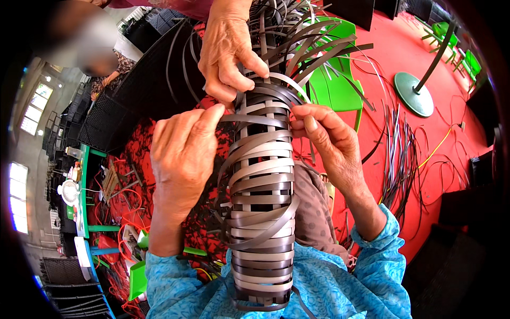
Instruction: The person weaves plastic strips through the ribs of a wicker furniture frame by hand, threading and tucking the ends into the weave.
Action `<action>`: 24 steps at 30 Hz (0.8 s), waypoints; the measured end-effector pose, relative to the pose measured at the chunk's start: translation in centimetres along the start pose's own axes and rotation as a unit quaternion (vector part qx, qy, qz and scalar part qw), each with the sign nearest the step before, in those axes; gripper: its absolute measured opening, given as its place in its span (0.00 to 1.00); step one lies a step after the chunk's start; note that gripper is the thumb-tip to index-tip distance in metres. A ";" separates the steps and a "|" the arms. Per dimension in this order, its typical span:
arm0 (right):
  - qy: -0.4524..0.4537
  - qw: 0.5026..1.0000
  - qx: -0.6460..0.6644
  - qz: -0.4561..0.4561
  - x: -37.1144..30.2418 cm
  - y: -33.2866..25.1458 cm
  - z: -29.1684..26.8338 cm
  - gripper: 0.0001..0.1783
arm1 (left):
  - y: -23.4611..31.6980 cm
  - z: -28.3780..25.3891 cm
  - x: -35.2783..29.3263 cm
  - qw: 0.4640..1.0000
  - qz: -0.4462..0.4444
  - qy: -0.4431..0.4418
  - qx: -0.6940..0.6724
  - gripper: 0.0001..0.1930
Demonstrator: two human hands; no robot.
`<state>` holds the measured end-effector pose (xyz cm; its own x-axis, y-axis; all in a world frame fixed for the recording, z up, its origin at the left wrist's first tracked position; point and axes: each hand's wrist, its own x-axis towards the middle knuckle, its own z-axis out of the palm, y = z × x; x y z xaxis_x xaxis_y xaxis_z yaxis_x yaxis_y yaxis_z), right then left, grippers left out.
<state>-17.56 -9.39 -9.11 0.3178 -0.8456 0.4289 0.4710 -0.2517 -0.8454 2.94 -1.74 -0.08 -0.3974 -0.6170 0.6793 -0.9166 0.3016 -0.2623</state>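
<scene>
Across my lap, pointing away from me, lies a long narrow weave of flat grey, cream and dark brown strips, with loose loops along its sides. My left hand is at its left edge, thumb and forefinger closed on a dark flat strip that crosses the weave. On the other edge my right hand pinches a strip too; its fingertips partly hide what they hold. Just beyond, another person's hand reaches in from the far side, its fingers on the weave close to a cream strip.
Many loose strip ends fan out at the far end, over a green plastic chair. A bundle of strips lies on the red floor to the right, near a round-based stand. At left are a green-framed table and a white fan.
</scene>
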 end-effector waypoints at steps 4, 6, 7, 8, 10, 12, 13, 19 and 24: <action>-0.001 1.000 0.012 0.028 0.1 0.0 -0.1 0.12 | -1.0 -0.5 -0.5 0.997 0.033 0.028 0.061 0.18; -0.002 0.997 0.052 0.056 0.5 -0.3 -0.1 0.12 | -1.6 -1.0 -0.1 0.988 0.055 0.039 0.141 0.14; -0.013 0.999 0.024 0.033 0.9 -0.7 -0.2 0.13 | -2.0 -1.5 0.3 0.979 0.074 0.060 0.183 0.13; -0.022 1.000 -0.008 0.016 1.5 -1.1 -0.4 0.14 | -2.3 -2.1 0.9 0.967 0.089 0.074 0.225 0.12; -0.022 0.999 -0.046 0.011 2.6 -2.4 -0.4 0.15 | -3.2 -3.6 2.6 0.940 0.123 0.117 0.296 0.11; -0.096 0.993 -0.065 -0.021 4.0 -3.8 0.1 0.17 | -3.9 -5.1 4.5 0.929 0.152 0.151 0.302 0.10; -0.131 0.988 -0.073 -0.034 4.8 -4.5 0.6 0.18 | -4.6 -5.5 5.8 0.929 0.157 0.163 0.294 0.10; -0.266 0.960 0.078 -0.046 8.4 -7.5 4.3 0.18 | -4.3 -6.4 8.8 0.887 0.196 0.134 0.397 0.13; -0.321 0.932 0.163 -0.050 9.7 -9.9 2.8 0.16 | -0.8 -2.2 7.1 0.939 0.123 0.320 0.005 0.19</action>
<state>-16.86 -13.80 4.28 0.6358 -0.3437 0.6911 0.7165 -0.0700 -0.6940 0.96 -4.76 6.46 -0.4929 0.0356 0.8693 -0.8016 0.3699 -0.4697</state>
